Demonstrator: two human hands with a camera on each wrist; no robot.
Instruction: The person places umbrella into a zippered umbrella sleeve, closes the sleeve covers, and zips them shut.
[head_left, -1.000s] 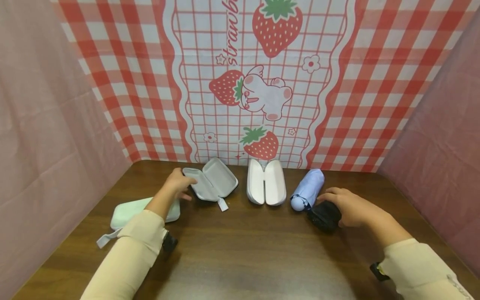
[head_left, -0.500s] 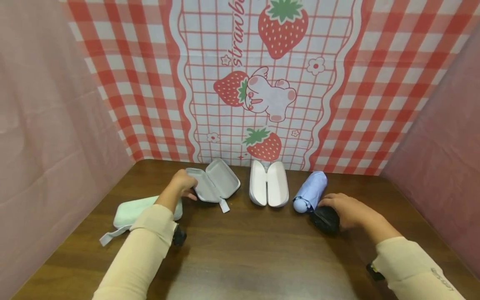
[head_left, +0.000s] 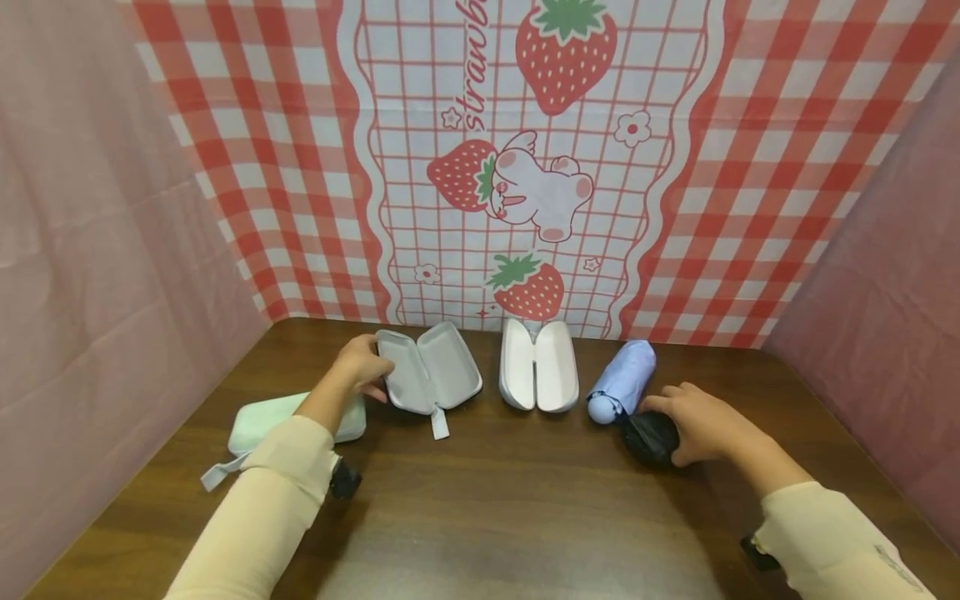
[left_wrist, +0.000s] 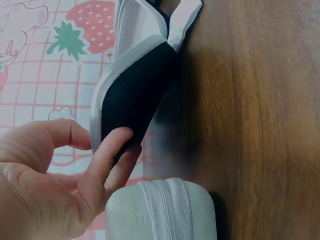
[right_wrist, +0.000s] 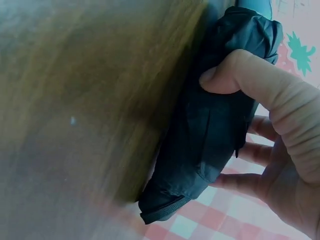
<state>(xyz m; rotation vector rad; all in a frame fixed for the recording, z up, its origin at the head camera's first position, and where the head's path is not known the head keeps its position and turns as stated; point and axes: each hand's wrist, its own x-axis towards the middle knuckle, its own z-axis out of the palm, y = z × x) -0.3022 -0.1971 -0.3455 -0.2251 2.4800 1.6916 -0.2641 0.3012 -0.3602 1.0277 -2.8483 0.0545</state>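
In the head view, my left hand [head_left: 363,367] holds the left half of an open grey zip case [head_left: 411,377] by its outer edge. The left wrist view shows thumb and fingers on either side of that half, whose dark outer shell [left_wrist: 135,90] faces the camera. A pale strap [head_left: 439,423] hangs from the case's front. My right hand [head_left: 701,425] grips a black folded umbrella [head_left: 649,437], its thumb lying across the cloth and the fingers round the far side in the right wrist view. A light blue folded umbrella [head_left: 627,373] lies right beside it.
An open white glasses case [head_left: 555,367] stands at the back middle. A closed mint green case [head_left: 262,423] with a strap lies under my left forearm. The wooden table [head_left: 480,517] ends at a strawberry-print cloth [head_left: 540,183], with pink cloth at both sides.
The grey case has turned slightly, its strap swinging left and its left half tipping up in my left hand. My right hand has stayed at the black umbrella, its fingers shifting a little.
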